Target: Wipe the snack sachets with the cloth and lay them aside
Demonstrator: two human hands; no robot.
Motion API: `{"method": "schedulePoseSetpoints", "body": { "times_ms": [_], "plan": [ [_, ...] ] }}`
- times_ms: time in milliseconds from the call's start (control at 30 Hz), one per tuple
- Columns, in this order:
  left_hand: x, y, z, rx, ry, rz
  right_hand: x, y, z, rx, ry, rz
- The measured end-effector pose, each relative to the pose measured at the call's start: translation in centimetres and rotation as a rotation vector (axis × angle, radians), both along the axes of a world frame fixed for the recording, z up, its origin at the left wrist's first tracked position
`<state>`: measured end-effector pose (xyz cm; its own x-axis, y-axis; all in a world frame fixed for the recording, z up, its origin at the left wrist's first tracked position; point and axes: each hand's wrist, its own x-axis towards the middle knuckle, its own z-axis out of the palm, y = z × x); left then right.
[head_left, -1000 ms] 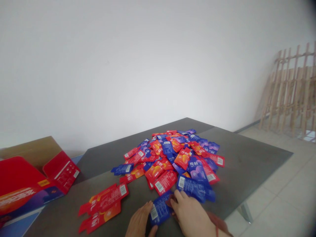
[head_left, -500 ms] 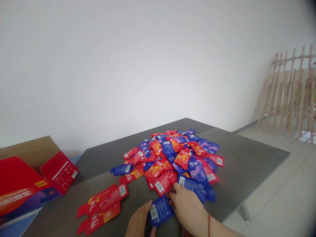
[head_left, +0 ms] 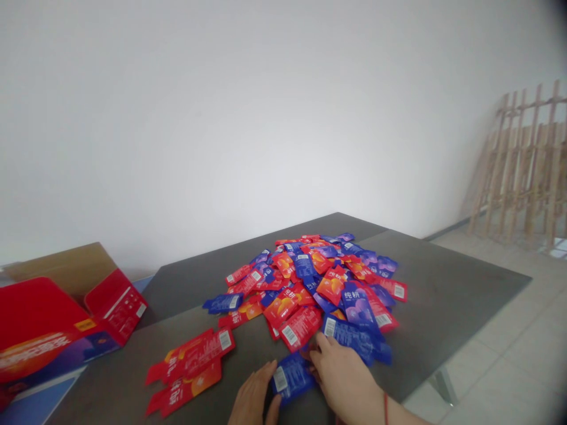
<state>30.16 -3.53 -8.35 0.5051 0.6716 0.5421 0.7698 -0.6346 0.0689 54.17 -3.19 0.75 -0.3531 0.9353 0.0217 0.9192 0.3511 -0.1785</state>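
Note:
A blue pouch (head_left: pixel 292 378) with a white barcode label lies at the table's near side, between my two hands. My left hand (head_left: pixel 253 394) rests at its left end, fingers stretched and thumb apart, touching the edge. Over the pouch's right end, my right hand (head_left: pixel 343 372) is closed with thumb and fingers pinched on it; the fingertips are partly hidden. Just beyond them spreads a heap of red and blue pouches (head_left: pixel 305 274). Two red pouches (head_left: pixel 190 378) lie side by side, partly overlapping, to the left of my left hand.
An open red and blue cardboard box (head_left: pixel 48 330) stands at the left on a blue surface (head_left: pixel 44 401). The dark grey table (head_left: pixel 452 277) reaches to a white wall (head_left: pixel 266 118). Wooden frames (head_left: pixel 522 165) lean at the far right above a tiled floor (head_left: pixel 509 354).
The view has shifted slightly, so everything appears a little further right. Both hands stay at the blue pouch, with the right fingers slightly shifted on it.

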Motion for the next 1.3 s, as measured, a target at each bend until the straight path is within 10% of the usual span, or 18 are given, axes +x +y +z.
{"method": "schedulePoseSetpoints", "body": {
  "times_ms": [200, 467, 700, 1000, 1300],
  "plan": [
    [0.0, -0.2, 0.3, 0.002, 0.021, -0.003, -0.6, -0.8, -0.9, 0.04, -0.053, 0.008],
    [-0.4, 0.0, -0.3, -0.025, 0.015, -0.027, -2.2, -1.6, -3.9, 0.292, 0.008, 0.371],
    [0.0, -0.3, 0.6, -0.047, 0.017, -0.027, 0.2, -1.6, -4.3, 0.292, 0.044, 0.247],
    [0.1, -0.2, -0.1, 0.028, 0.04, -0.03, -3.2, -1.2, -4.7, 0.37, 0.029, 0.43],
    [0.4, -0.3, 0.5, 0.043, 0.073, 0.001, 2.8, -1.8, -2.6, 0.089, 0.053, 0.017]
  ]
}}
